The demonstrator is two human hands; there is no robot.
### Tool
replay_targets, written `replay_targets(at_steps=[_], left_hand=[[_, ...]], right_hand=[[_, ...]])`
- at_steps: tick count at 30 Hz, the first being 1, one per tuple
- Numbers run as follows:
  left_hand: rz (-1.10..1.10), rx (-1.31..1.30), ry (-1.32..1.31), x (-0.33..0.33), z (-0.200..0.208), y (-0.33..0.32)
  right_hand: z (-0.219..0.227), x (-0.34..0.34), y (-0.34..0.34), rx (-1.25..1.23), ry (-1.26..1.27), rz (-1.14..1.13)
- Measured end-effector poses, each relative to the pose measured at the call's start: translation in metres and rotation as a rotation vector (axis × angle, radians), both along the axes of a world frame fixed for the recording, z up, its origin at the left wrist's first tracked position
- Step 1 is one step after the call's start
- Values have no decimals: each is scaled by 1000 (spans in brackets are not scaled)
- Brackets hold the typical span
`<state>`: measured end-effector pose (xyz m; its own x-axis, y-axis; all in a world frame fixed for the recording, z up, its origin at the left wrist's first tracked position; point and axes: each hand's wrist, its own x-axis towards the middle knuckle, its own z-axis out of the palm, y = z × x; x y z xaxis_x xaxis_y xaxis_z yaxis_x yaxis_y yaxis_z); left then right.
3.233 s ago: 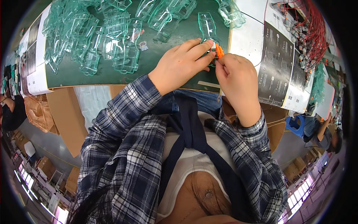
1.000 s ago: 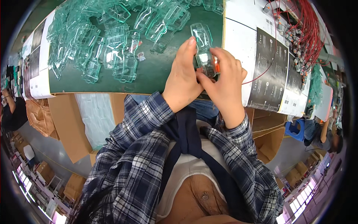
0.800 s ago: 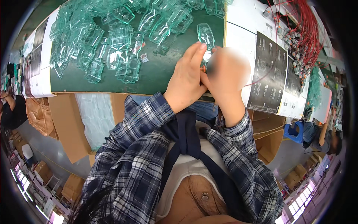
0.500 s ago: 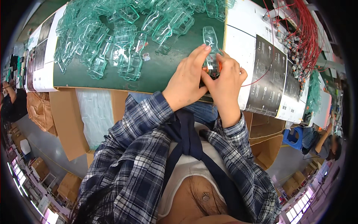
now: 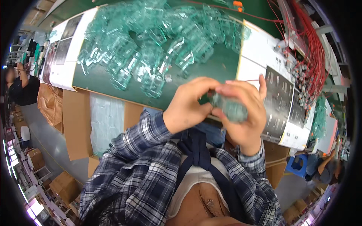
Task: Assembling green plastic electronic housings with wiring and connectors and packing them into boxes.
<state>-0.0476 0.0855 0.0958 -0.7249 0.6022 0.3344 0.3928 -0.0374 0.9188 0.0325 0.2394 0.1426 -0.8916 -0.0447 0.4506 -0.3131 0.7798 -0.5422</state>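
Over the table's front edge, both my hands grip a clear plastic blister shell (image 5: 232, 109), which is blurred by motion. My right hand (image 5: 252, 109) wraps round its side, with one finger sticking up. On the other side, my left hand (image 5: 190, 103) pinches the shell's end with thumb and bent fingers. What is inside the shell cannot be made out now. A large heap of similar greenish clear shells (image 5: 151, 41) lies on the green tabletop (image 5: 222, 62) beyond my left hand.
Printed black-and-white sheets (image 5: 279, 101) cover the table's right part. Red wires (image 5: 315, 45) with small connectors hang at the far right. Below the table's front edge stands an open cardboard box (image 5: 77, 124) with clear plastic inside. People work at far left and far right.
My hands have lifted the shell off the tabletop and brought it nearer to me, tilting it. It now shows end-on between them. The whole view has shifted, with the table lower in it.
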Motion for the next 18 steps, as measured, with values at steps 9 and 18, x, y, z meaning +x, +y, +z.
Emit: replay_targets(at_steps=[9,18], left_hand=[[-364,225,-179,-182,68,41],[408,-171,-87,-462,35,33]], right_hand=[[-31,-103,81,-534,-392,-29],[-37,-167,194,672,29,-491]])
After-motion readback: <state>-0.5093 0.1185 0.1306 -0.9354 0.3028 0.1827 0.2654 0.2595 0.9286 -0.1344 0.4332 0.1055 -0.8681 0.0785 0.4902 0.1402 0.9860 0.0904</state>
